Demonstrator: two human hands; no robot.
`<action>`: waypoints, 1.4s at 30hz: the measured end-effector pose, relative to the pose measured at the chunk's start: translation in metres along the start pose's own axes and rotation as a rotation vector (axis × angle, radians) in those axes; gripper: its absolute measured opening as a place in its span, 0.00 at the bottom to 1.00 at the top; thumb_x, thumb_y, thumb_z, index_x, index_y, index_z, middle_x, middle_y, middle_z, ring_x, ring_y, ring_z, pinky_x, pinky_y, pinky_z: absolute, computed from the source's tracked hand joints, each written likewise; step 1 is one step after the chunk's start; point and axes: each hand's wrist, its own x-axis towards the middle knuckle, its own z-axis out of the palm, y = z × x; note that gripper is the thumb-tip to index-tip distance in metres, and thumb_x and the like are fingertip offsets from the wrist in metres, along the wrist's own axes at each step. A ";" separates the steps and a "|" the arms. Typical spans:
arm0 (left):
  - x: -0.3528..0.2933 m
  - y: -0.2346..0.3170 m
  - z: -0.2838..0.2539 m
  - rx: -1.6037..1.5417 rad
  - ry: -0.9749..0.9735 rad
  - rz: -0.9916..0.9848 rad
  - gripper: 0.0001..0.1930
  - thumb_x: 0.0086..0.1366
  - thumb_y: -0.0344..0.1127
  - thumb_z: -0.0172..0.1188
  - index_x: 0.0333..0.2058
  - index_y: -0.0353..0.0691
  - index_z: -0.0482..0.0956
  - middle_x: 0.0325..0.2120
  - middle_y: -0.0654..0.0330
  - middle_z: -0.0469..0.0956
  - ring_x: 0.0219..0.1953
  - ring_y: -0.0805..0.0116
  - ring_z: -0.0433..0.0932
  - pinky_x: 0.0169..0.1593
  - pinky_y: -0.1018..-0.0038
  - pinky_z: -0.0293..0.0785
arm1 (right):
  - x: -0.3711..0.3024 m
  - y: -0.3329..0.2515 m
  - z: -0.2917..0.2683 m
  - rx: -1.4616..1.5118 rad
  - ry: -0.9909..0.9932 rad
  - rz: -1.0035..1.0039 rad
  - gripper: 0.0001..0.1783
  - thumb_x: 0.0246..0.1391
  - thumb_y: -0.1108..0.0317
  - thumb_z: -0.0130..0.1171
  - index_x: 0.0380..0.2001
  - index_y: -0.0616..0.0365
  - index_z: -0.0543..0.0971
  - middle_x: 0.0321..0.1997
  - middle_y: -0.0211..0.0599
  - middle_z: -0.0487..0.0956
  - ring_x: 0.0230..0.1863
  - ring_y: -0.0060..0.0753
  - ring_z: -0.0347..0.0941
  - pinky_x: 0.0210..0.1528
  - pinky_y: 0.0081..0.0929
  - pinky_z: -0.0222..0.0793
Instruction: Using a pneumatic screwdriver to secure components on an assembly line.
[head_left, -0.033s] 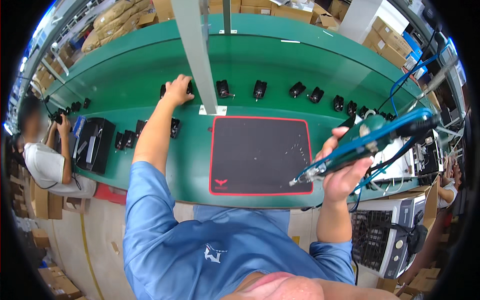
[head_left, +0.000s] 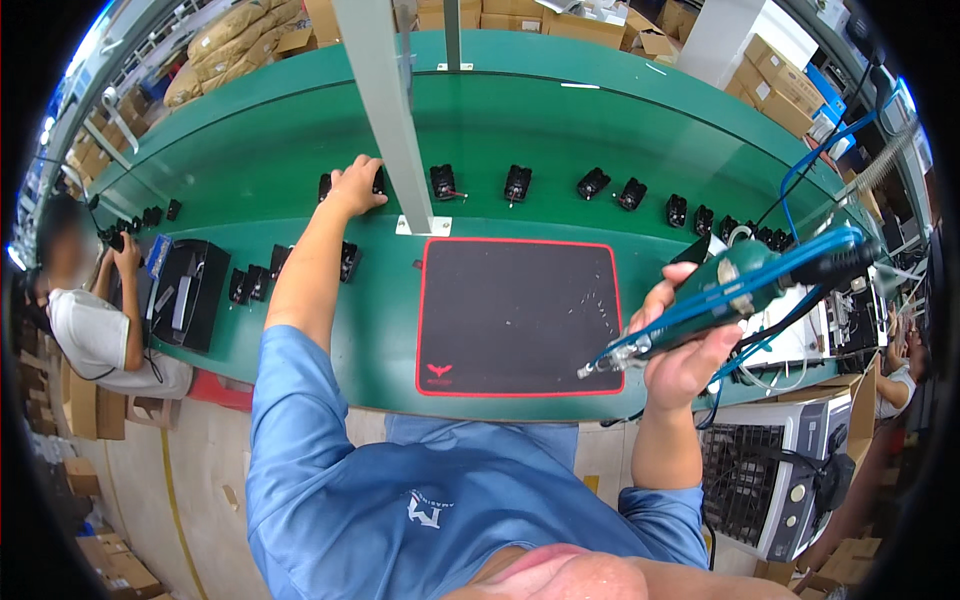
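Note:
My left hand (head_left: 354, 187) reaches to the back strip of the green bench, left of the grey post. Its fingers are curled over a small black part (head_left: 378, 181), mostly hidden beneath them. Another black part (head_left: 325, 186) shows at the left side of that hand. My right hand (head_left: 684, 350) is wrapped around a green-bodied power screwdriver (head_left: 705, 300) with blue tubing along it. The screwdriver's clear-ended tip (head_left: 590, 370) points down and left, over the right lower corner of a black mat (head_left: 515, 320) with a red border. Small light bits, perhaps screws, lie on the mat.
More black parts (head_left: 518, 183) stand along the back strip, and several (head_left: 257, 282) sit near my left forearm. The grey post (head_left: 385, 110) rises beside my left hand. A black box (head_left: 190, 290) and a co-worker (head_left: 95, 310) are at left. A machine (head_left: 765, 480) stands lower right.
The screwdriver has turned slightly in my right hand, its green body showing more plainly. My left hand stays at nearly the same spot.

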 end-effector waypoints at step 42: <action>-0.200 0.224 0.035 -0.865 0.174 0.598 0.42 0.52 0.41 0.78 0.63 0.41 0.66 0.54 0.49 0.71 0.56 0.50 0.71 0.63 0.57 0.64 | 0.036 -0.007 0.040 0.074 -0.210 -0.100 0.53 0.62 0.21 0.31 0.57 0.66 0.70 0.36 0.41 0.77 0.28 0.25 0.72 0.29 0.24 0.71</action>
